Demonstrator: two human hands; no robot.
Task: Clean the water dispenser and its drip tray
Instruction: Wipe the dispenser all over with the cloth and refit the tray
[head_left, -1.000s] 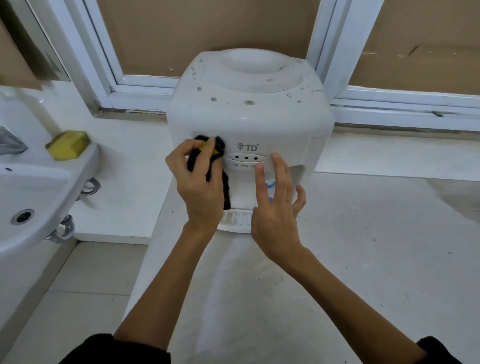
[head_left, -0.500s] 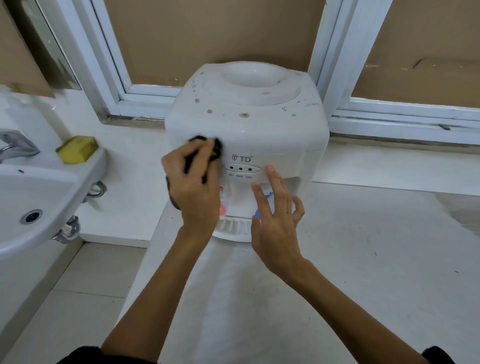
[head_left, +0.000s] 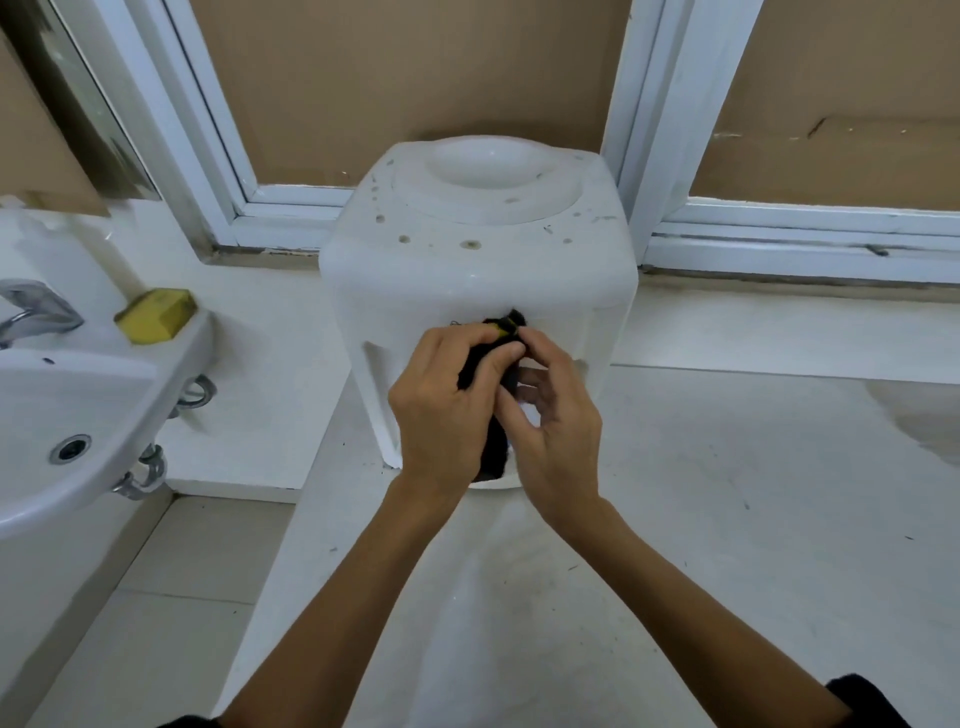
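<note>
room: white-framed window (head_left: 670, 156) backed with brown board, wash basin (head_left: 78, 415) at left with a yellow sponge (head_left: 156, 315) on its rim.
surface: pale counter (head_left: 727, 493), scuffed and bare beside the unit.
water dispenser (head_left: 478, 249): stands at the back of the surface against the window; brown spots dot its top.
drip tray (head_left: 496, 483): only a sliver shows at the base, under the hands.
change: a second ago the right hand lay flat on the front panel; now both hands meet on the cloth, likely to refold it before more wiping.
left hand (head_left: 441, 410): closed on the black cloth (head_left: 493, 395).
right hand (head_left: 556, 415): fingers curled, pinching the cloth's top.
</note>
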